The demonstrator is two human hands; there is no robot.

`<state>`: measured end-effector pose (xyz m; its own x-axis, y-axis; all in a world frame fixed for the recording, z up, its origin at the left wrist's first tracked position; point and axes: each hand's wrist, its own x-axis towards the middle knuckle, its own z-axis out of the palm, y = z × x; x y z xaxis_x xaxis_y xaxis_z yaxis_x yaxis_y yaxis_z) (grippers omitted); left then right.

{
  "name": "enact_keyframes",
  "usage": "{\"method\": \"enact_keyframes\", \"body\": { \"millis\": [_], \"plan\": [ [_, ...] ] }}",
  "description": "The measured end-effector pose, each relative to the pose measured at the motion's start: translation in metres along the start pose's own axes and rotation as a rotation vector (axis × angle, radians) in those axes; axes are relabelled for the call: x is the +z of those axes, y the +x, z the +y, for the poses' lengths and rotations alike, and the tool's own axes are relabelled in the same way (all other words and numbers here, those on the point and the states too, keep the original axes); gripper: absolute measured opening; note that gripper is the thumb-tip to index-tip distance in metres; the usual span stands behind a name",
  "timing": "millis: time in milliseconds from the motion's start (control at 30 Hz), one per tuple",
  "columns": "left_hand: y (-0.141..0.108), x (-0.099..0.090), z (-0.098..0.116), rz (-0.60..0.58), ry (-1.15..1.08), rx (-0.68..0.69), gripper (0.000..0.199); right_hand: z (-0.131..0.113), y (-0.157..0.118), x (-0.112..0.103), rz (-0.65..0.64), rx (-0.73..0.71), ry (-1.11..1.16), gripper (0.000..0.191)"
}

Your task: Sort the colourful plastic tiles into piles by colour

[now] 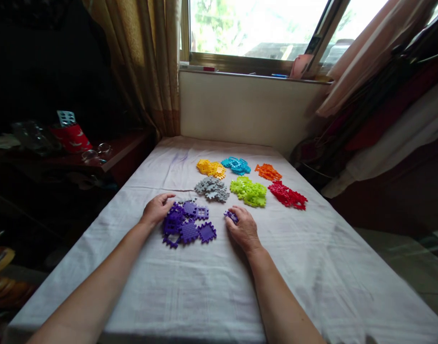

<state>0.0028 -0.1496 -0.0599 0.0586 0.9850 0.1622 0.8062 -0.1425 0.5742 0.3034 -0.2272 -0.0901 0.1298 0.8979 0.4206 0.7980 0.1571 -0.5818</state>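
Purple interlocking plastic tiles [188, 231] with notched edges lie in a loose pile in front of me, some solid, one with a window grid. At the pile's left edge rests my left hand [156, 210], fingers loosely stretched and apart, with nothing visible in them. Right of the pile, my right hand [243, 227] has its fingers closed over a single purple tile [231, 216], partly hidden under them. Just behind the purple pile sit grey tiles [212, 189] and lime green tiles [249, 192].
Farther back are yellow tiles [211, 168], blue tiles [236, 165] and orange tiles [268, 171], with red tiles [288, 195] to the right. A pale cloth covers the table [190, 301]. A dark side table [122, 148] stands left; clothes [394, 129] hang right.
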Motion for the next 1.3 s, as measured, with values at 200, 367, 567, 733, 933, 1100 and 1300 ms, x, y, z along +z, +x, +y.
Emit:
{"method": "enact_keyframes", "body": {
  "millis": [200,367,567,733,933,1100,1300],
  "plan": [
    [0.039,-0.004,0.019,-0.267,0.213,0.142,0.024,-0.003,0.001,-0.012,-0.066,0.09,-0.121,0.027],
    [0.043,-0.007,0.03,-0.353,0.312,0.182,0.02,-0.01,0.004,-0.018,-0.12,0.136,-0.112,0.017],
    [0.043,-0.015,0.028,-0.357,0.317,0.155,0.015,-0.01,0.005,-0.017,-0.116,0.134,-0.099,0.013],
    [0.051,-0.026,0.032,-0.26,0.3,0.09,0.02,-0.011,0.006,-0.018,-0.136,0.141,-0.112,0.014],
    [0.056,-0.002,0.075,-0.202,0.214,0.169,0.019,-0.011,0.004,-0.017,-0.123,0.142,-0.091,0.015],
    [0.06,0.028,0.103,-0.168,0.171,0.229,0.013,-0.009,0.002,-0.013,-0.052,0.148,-0.042,0.019],
    [0.065,0.036,0.102,-0.111,0.129,0.266,0.018,-0.006,0.005,-0.012,-0.04,0.169,0.011,0.019]
  ]
}}
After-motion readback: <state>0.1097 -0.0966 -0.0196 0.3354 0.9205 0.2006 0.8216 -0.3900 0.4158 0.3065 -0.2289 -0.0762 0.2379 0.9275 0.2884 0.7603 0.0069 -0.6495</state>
